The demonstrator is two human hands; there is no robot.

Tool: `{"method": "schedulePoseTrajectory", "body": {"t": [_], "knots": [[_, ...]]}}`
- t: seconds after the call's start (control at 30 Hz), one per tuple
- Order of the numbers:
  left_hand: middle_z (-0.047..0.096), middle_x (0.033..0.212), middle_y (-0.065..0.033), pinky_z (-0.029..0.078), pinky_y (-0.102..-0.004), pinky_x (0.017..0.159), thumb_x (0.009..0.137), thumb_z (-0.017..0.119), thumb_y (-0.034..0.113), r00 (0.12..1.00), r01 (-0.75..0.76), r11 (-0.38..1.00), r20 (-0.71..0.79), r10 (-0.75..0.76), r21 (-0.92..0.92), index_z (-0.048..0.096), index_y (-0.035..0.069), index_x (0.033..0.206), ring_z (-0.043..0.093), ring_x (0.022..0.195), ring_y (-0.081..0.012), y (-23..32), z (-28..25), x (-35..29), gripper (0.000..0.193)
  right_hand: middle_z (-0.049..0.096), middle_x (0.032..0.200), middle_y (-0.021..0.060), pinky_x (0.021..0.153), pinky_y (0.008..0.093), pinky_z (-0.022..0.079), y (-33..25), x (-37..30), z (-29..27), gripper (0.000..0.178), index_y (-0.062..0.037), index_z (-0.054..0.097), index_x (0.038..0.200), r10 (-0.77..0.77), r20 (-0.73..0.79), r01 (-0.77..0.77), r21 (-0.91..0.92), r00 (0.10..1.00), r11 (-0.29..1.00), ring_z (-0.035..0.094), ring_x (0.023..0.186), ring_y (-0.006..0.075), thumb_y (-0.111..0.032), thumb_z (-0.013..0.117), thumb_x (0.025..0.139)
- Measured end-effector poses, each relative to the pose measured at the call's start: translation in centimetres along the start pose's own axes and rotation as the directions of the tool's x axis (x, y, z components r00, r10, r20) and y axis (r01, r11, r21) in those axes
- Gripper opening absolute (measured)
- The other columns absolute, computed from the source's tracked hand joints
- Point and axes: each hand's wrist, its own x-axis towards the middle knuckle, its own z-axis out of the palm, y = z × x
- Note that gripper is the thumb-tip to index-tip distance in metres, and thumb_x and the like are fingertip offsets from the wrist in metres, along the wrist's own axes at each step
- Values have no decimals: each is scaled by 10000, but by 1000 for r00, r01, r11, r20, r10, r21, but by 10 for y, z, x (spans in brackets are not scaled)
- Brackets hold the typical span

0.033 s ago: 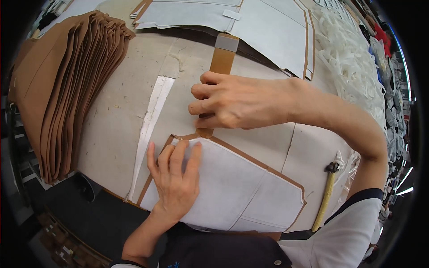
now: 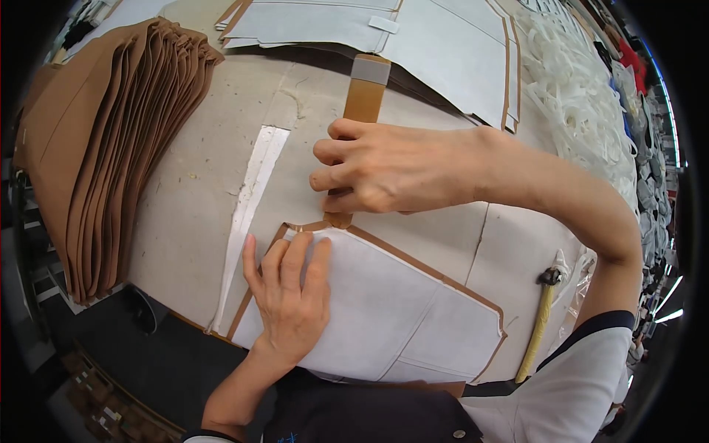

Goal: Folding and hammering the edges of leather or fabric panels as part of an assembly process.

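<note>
I see a narrow tan leather-like strap, thin and floppy, pinched by my right hand at the corner of a white-lined brown panel; my left hand presses flat, fingers spread, on the tabletop.

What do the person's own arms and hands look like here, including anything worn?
Both hands, left hand and right hand, are bare: no gloves, rings or watch visible. The forearms are uncovered. The right arm has a short white sleeve edged with a dark band.
</note>
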Motion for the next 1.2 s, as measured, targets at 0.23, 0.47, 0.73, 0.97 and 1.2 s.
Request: {"method": "schedulePoseTrajectory", "body": {"t": [0.23, 0.47, 0.73, 0.97, 1.2], "knots": [[601, 1303, -137, 274, -654, 1209, 870, 656, -1, 999, 7, 999, -36, -9, -36, 598, 9, 1274, 550, 1209, -336, 0, 3, 3, 408, 599, 986, 16, 929, 357, 447, 2, 14, 0, 201, -67, 780, 1043, -61, -23, 60, -50, 998, 997, 557, 1047, 211, -106, 760, 847], [564, 1328, -143, 244, -632, 1223, 890, 642, 27, 999, 29, 1000, -14, -29, 5, 571, -24, 1420, 531, 1221, -323, 0, 1, 1, 536, 646, 1101, 77, 916, 411, 470, -8, -7, 27, 319, -59, 746, 1172, 271, -390, -244, 117, 880, 963, 594, 1045, 264, -100, 771, 856], [535, 1274, -119, 213, -623, 1227, 873, 659, 24, 998, -57, 993, -7, 58, 102, 618, 0, 1434, 515, 1218, -283, 0, 3, 0, 563, 629, 1297, 120, 1032, 453, 455, -119, -101, 71, 412, -84, 714, 1263, 709, -568, -820, 102, 417, 564, 580, 1204, 331, -102, 795, 860], [577, 1272, -119, 294, -608, 1198, 836, 740, 35, 985, -159, 971, -37, 168, 179, 702, 4, 1259, 555, 1210, -308, 7, -6, 9, 426, 628, 1240, 171, 991, 471, 472, -316, -201, 116, 436, -24, 680, 1333, 696, -606, -921, 302, -385, -247, 599, 1138, 362, -65, 769, 908], [629, 1273, -158, 472, -483, 1056, 854, 728, 17, 883, -454, 860, 8, 469, -234, 703, -8, 1192, 589, 1218, -361, 68, 16, 16, 340, 572, 1251, 204, 917, 466, 514, -355, -209, 151, 583, -31, 523, 1505, 651, -551, -852, 373, -523, -368, 612, 1092, 405, -13, 681, 945]]}}
